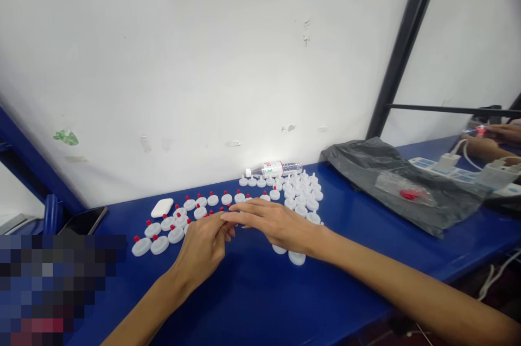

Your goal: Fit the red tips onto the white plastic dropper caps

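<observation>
Many white caps lie on the blue table [252, 292]. Those at the left, white caps with red tips [159, 244], stand in rows; plain white caps [300, 194] cluster at the back right. My left hand [202, 248] is curled, its fingertips pinched at a red-tipped cap near the rows' middle. My right hand [273, 221] reaches leftward, fingers stretched out, its fingertips meeting the left hand's. What sits between the fingertips is too small to name. Two white caps [296, 257] lie under my right wrist.
A clear plastic bottle [274, 168] lies on its side by the white wall. A white oblong case [161, 207] and a dark phone [84, 220] rest at the left. A grey plastic bag [407, 188] holding red bits lies at the right. Another person's hands [494, 140] work over power strips [459, 172] far right.
</observation>
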### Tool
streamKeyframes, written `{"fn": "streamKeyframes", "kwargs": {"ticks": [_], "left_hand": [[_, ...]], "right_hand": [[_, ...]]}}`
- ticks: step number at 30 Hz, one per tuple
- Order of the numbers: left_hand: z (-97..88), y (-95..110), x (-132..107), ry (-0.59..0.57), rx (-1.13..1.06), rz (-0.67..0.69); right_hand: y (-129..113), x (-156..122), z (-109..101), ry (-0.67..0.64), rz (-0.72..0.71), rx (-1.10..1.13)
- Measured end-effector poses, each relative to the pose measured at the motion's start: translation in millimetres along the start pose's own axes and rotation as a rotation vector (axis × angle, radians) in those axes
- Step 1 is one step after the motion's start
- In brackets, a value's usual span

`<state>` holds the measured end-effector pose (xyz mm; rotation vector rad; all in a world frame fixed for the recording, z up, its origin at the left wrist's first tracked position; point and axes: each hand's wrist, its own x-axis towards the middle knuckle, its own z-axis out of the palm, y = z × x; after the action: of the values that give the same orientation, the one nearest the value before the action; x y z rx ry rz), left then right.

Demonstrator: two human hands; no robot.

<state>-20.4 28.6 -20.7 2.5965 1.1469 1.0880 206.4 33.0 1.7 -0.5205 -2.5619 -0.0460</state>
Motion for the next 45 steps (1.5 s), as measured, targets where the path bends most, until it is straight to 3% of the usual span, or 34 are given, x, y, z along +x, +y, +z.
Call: {"fn": "streamKeyframes", "kwargs": {"ticks": [3, 9, 14, 20, 25, 35, 39, 45], "left_hand": [[-2.7, 2.3, 5.0, -0.02, 0.026, -0.038], [-5.4, 5.4, 14.2, 0.079, 0.276, -0.006], [-2.4, 1.5, 10.4, -0.115, 0.396, -0.047], [3.7, -2.1, 7.4, -0.206, 0.419, -0.058], [2.7, 0.1, 7.2, -0.193, 0.432, -0.081], [3.7, -10.4, 1.9, -0.163, 0.356, -0.098], [4.9, -5.6, 3.2, -0.18, 0.319, -0.088], [-1.6, 11.6, 5.8, -0.1, 0.268, -0.071]], "right_hand": [[0.4, 1.7, 0.0, 0.027, 0.027, -0.012], [11.7, 3.3, -8.4, 0.116, 0.189, -0.094], [32.8, -4.5, -20.5, 0.135, 0.369, -0.107], [42.8, -8.2, -24.4, 0.084, 0.374, -0.19], [43.6, -8.7, -19.8, -0.046, 0.388, -0.136], [46.3, -6.2, -18.5, -0.151, 0.394, -0.016], [47.8, -3.7, -24.0, -0.117, 0.399, -0.002], [64.2, -5.0, -31.9, 0.003, 0.448, -0.185]]}}
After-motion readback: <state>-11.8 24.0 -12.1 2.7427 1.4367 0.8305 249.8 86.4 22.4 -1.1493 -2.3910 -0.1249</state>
